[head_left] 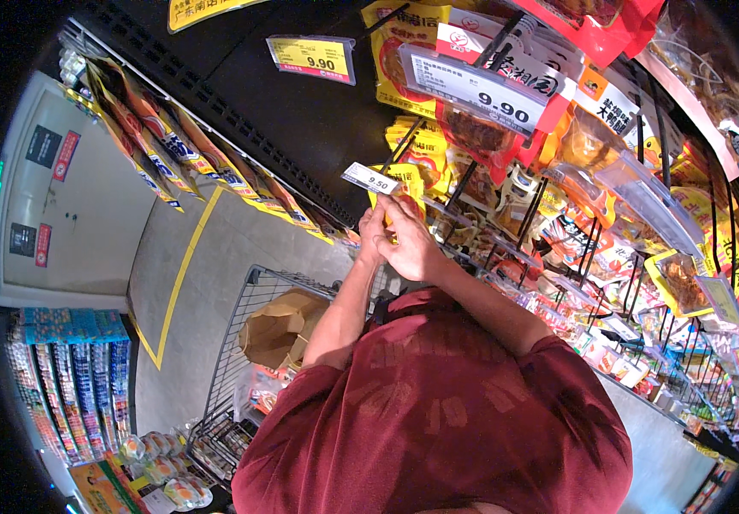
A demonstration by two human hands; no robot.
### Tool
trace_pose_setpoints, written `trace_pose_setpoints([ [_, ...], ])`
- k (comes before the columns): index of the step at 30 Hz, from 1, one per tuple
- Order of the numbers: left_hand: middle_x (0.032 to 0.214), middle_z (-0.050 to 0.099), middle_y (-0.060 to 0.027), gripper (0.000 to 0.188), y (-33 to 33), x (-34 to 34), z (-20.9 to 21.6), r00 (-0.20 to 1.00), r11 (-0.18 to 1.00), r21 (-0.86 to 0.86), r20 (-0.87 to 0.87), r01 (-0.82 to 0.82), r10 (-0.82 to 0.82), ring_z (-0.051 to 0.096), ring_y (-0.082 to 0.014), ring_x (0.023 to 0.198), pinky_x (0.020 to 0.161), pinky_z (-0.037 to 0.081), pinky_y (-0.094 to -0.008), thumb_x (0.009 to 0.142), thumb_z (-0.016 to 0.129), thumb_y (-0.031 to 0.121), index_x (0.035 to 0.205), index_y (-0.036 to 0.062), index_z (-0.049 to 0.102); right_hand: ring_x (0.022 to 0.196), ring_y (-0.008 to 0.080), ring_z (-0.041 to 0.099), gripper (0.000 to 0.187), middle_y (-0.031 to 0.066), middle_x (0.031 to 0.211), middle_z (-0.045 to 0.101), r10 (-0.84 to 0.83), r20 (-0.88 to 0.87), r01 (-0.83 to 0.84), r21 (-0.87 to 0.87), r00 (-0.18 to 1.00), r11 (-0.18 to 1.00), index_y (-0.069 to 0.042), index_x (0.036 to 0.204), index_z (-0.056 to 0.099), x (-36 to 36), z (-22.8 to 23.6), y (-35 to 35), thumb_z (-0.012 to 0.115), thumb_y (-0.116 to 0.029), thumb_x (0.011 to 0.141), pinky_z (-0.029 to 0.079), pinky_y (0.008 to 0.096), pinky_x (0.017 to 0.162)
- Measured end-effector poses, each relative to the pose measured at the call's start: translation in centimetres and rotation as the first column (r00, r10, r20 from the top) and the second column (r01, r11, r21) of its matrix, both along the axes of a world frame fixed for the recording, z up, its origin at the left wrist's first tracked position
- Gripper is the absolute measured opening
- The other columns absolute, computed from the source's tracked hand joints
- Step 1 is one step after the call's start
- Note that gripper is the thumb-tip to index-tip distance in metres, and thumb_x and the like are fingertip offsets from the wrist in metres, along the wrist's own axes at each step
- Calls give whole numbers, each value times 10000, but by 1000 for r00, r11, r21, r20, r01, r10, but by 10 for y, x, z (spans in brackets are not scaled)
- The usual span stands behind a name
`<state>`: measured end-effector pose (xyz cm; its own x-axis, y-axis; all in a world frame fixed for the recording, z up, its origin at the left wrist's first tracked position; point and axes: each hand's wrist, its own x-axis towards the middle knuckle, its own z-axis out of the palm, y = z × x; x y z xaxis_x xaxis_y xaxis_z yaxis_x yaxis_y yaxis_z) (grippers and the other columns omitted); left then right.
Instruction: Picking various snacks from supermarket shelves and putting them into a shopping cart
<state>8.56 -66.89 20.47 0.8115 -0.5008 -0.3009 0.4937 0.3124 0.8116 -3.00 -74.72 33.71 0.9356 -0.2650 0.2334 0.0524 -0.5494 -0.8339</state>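
Observation:
In the middle of the view my left hand (pixel 373 236) and my right hand (pixel 411 241) meet, fingers bent and pressed together. Both are closed at the lower edge of a small yellow snack packet (pixel 407 180), whose bottom they cover. The packet is at the front of a black hook, partly behind a white price tag (pixel 370 179). More yellow packets (pixel 419 141) hang farther back on that hook. How each finger grips is hidden.
Hooks of bagged snacks (pixel 592 231) fill the right, with price tags (pixel 482 90) jutting out above my hands. A wire shopping cart (pixel 254 283) holding a brown paper bag (pixel 280 330) stands left of my body. Hanging packets (pixel 172 141) line the upper left; a stocked shelf (pixel 74 385) stands lower left.

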Motion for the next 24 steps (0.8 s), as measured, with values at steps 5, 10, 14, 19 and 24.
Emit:
trace_pose_setpoints([
  [5,799,635,-47,294,0,1,-7,999,998,48,21,-31,30,587,-115,611,507,492,-264,983,605,318,923,30,587,1350,388,397,688,283,1453,378,-9,-7,9,-87,1000,996,43,1453,325,-2,3,1,624,-145,862,422,397,1073],
  [10,790,634,-54,306,-5,1,-9,998,994,98,42,-51,47,578,-118,583,490,485,-260,978,613,322,917,24,580,1313,381,437,698,277,1463,363,13,-7,-12,41,1000,999,37,1459,314,-2,1,0,623,-122,853,449,385,1043],
  [14,795,645,-80,336,-8,2,-8,994,982,165,63,-93,84,607,-135,591,480,504,-266,966,632,317,956,-8,548,1288,371,463,709,279,1463,358,20,-6,-20,-9,1000,1000,38,1464,303,-1,3,-2,623,-112,849,474,377,1012],
  [19,817,655,-100,359,-20,5,17,997,964,257,41,-74,65,639,-156,621,492,533,-276,962,637,304,1014,-33,524,1261,350,495,716,271,1461,363,60,-52,-54,102,997,993,44,1467,293,0,2,-6,622,-106,850,504,370,972],
  [24,840,660,-78,354,-21,25,-4,886,954,286,461,-86,-59,649,-147,699,575,537,-286,959,635,325,1023,-16,562,1166,330,568,730,262,1494,321,62,18,-62,-2,998,998,16,1484,278,0,-8,-7,628,-110,856,536,367,912],
])
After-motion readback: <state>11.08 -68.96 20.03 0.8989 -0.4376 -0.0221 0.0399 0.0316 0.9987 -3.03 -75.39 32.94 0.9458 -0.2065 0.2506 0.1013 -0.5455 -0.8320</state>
